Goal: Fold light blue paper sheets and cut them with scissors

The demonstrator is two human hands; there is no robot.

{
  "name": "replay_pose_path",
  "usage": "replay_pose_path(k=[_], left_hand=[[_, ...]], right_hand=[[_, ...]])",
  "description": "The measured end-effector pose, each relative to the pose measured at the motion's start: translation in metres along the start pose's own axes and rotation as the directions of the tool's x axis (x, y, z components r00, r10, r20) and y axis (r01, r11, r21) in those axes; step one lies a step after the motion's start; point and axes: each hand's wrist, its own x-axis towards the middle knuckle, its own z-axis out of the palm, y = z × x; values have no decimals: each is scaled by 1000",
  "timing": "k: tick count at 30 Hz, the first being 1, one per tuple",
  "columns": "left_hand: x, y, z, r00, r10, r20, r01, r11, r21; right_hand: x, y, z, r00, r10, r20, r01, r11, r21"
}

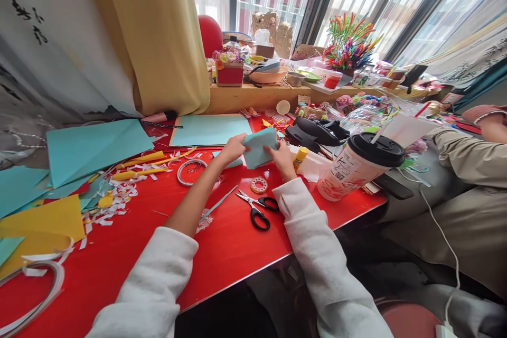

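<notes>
Between my two hands is a small piece of turquoise paper [259,150], held up a little over the red table [233,253]. My left hand [234,148] pinches its left edge. On the opposite edge, my right hand [282,157] grips it with thumb and fingers. Another scrap of turquoise paper [233,162] lies just behind my left wrist. Below the hands are a small tape roll [259,185] and scissors [259,208] with black handles, blades parted. A yellow glue stick [300,158] stands beside my right hand.
A large drink cup [352,169] with a black lid stands at the right. Turquoise sheets [99,150], yellow paper [43,227] and paper shreds cover the left side. Behind are a black headset-like object [317,133] and a crowded sill. A person [467,169] sits at the right.
</notes>
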Motion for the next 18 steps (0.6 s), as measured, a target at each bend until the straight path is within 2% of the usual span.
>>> replay_pose_path(k=[2, 5, 7, 13, 18], left_hand=[[-4, -2, -1, 995, 23, -96, -34, 992, -117], [-8, -1, 6, 970, 34, -241, -103, 955, -279], [-10, 0, 13, 956, 42, -290, -148, 922, -357], [-10, 6, 19, 951, 85, -298, -224, 851, -474], [-13, 10, 17, 958, 87, -275, -219, 838, -499]], right_hand=[[1, 0, -1, 999, -49, 8, 49, 996, 72], [1, 1, 1, 996, -83, -20, 85, 984, 154], [1, 2, 3, 996, -83, -34, 88, 976, 197], [0, 2, 4, 992, -89, -87, 112, 943, 315], [0, 1, 2, 990, -90, -111, 126, 916, 380]])
